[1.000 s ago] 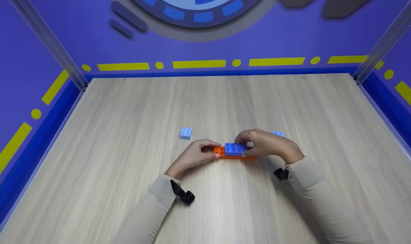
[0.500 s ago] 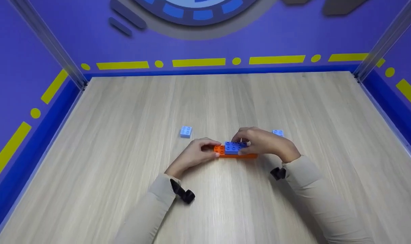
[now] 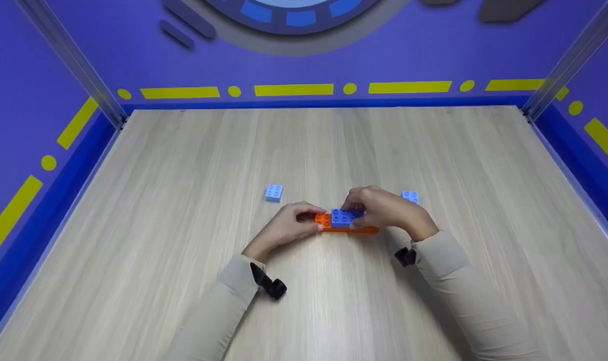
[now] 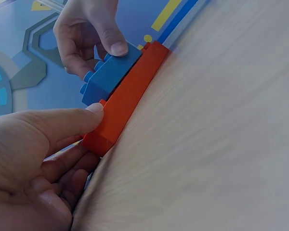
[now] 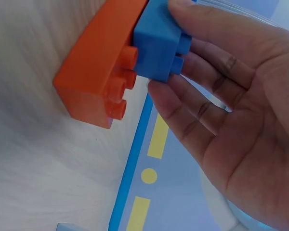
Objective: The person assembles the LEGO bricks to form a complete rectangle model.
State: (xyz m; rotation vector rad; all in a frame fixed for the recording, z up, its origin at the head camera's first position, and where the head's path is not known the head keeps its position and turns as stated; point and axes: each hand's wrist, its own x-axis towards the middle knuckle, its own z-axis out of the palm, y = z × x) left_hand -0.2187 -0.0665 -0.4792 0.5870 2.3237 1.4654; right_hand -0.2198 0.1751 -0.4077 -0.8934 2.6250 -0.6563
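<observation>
A long orange toy brick (image 3: 322,219) lies on the table. My left hand (image 3: 289,225) pinches its left end between thumb and fingers. On top of it sits a shorter blue toy brick (image 3: 340,217), with orange studs showing on both sides. My right hand (image 3: 384,208) holds the blue brick with thumb in front and fingers behind. In the left wrist view a thin dark line runs between the blue brick (image 4: 111,77) and the orange brick (image 4: 127,103). The right wrist view shows bare studs at the near end of the orange brick (image 5: 94,57).
A light blue brick (image 3: 274,193) lies beyond my left hand. Another light blue brick (image 3: 410,196) sits behind my right hand, partly covered by it. The wooden table (image 3: 193,165) is bounded by blue-purple walls (image 3: 294,75) at the back and sides.
My right hand has shifted slightly left along the blue brick. My left hand keeps its hold on the orange brick, and both bricks stay in place together.
</observation>
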